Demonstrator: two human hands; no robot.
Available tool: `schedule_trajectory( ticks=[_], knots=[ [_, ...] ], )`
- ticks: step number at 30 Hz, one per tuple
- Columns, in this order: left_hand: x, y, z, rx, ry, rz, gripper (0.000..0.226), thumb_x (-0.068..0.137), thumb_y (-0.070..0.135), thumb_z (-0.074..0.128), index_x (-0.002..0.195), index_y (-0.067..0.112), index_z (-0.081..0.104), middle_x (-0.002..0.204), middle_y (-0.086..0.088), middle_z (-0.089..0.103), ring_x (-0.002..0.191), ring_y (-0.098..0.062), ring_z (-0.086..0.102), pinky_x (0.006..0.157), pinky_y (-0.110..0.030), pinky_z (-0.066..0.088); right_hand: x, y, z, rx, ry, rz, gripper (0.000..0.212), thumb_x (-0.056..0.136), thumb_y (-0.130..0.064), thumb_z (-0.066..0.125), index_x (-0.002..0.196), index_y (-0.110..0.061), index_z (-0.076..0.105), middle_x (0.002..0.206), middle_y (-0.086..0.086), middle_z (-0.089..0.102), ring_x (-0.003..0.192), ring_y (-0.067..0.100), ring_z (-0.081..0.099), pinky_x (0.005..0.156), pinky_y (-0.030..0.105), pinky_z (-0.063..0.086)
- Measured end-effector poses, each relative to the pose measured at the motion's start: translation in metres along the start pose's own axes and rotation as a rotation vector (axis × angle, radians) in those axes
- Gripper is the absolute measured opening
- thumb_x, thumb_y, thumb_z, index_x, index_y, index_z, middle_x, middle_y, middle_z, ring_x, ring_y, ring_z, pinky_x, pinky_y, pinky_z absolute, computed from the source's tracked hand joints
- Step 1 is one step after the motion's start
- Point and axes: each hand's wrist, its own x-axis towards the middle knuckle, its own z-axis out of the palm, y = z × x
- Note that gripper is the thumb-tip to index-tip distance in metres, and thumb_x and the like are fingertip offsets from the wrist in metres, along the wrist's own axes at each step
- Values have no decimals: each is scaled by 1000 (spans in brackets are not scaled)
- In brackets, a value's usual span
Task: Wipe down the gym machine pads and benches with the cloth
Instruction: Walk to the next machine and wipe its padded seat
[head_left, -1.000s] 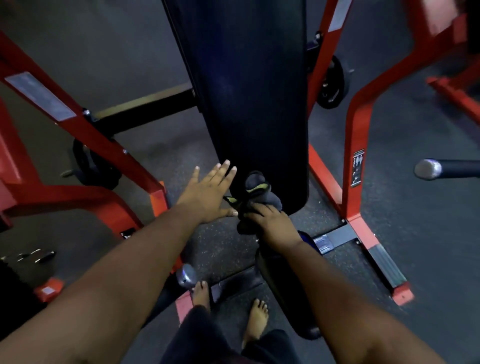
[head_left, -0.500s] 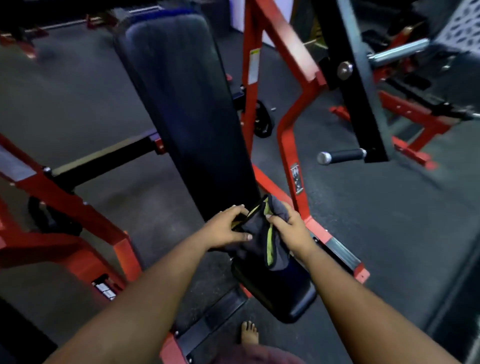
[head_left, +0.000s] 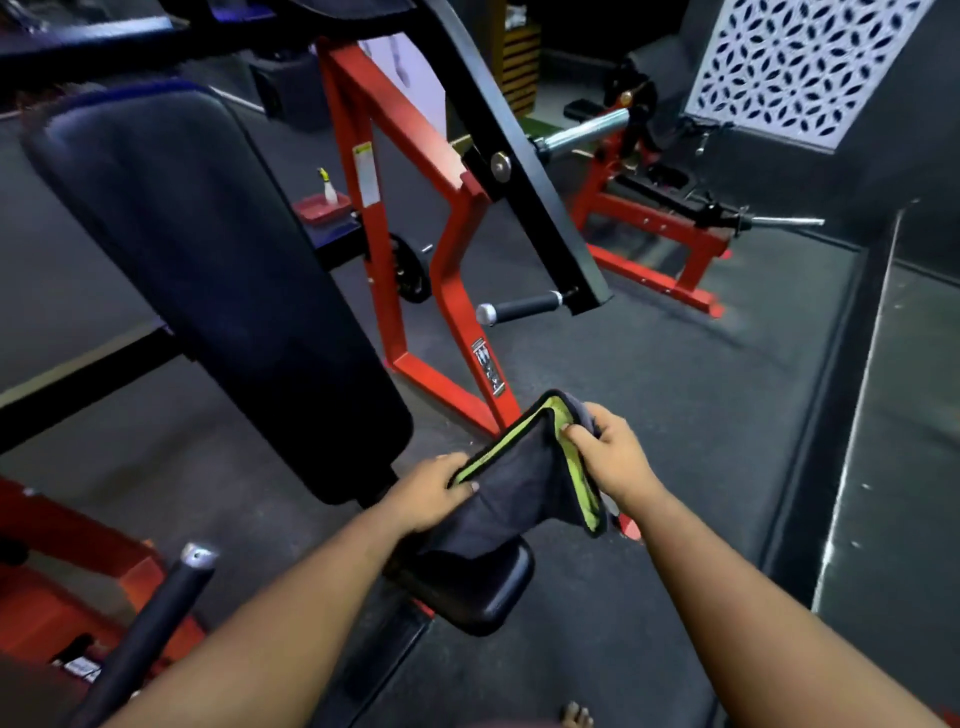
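View has swung up since a second ago, so the whole back pad (head_left: 208, 291) shows. The cloth (head_left: 524, 480) is now off the pad, stretched above the seat pad (head_left: 478, 592), left hand (head_left: 426, 493) and right hand (head_left: 608, 452) each gripping an edge.

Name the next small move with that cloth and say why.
Probably lay the cloth flat on the seat pad just below it and start wiping. The left hand and the right hand pinch opposite edges, holding it spread in the air, touching neither the seat pad nor the tall back pad beside it.
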Motion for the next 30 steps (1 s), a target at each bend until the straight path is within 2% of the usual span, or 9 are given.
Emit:
schedule_trajectory(
  ticks=[3,7,12,17,21,23,26,28,30],
  knots=[
    [18,28,23,-142,54,-118,12,100,23,60,103,12,57,95,-6,65,98,-28,64,85,-36,45,8,21,-34,-119,69,2,19,96,-17,61,94,-35,67,87,-15,73,83,0,65,77,24,48],
    [51,74,46,-170,171,-164,15,102,30,57,110,18,58,102,-12,71,102,-32,66,86,-40,49,25,48,-83,-275,149,1,14,96,-34,50,91,-24,60,83,-3,70,83,25,64,73,41,49],
    [74,88,45,122,68,-110,59,86,60,72,129,23,58,122,-3,70,113,-24,65,90,-36,50,53,48,-126,-229,174,-19,18,103,-25,50,113,-21,64,107,2,73,100,25,65,87,40,51],
    [108,78,46,204,-52,-59,32,91,42,73,98,12,64,89,-1,66,89,-23,64,78,-38,45,84,51,-172,-148,128,13,22,102,-44,56,112,-24,54,101,-6,66,103,24,63,76,26,43],
    [155,98,57,-114,68,-56,10,98,17,63,93,23,58,79,11,58,76,-8,53,77,-28,43,112,65,-209,-504,-103,-51,69,75,-59,82,126,-30,47,123,-8,60,110,12,57,91,34,45],
    [182,107,64,-198,101,-42,20,100,11,61,92,29,56,84,14,62,79,-2,55,79,-18,43,128,72,-225,-586,-27,-69,56,81,-42,81,126,-26,51,124,-4,62,113,18,59,89,32,44],
    [235,118,78,-254,80,-30,13,93,35,64,89,24,59,76,17,62,73,3,54,73,-29,43,159,78,-259,-492,219,20,30,92,-18,66,121,-24,63,119,-3,71,112,23,64,88,31,45],
    [261,125,89,-271,45,-9,34,82,60,63,86,26,61,72,13,63,67,3,54,69,-31,44,172,81,-282,-437,307,111,25,96,-19,60,118,-28,67,115,-4,74,111,21,65,89,32,47],
    [290,144,95,-237,-7,43,35,77,63,70,86,31,62,72,15,65,67,8,57,67,-21,45,186,89,-308,-456,367,161,20,98,-26,60,116,-29,68,114,-2,74,109,22,66,89,34,48]
  ],
)
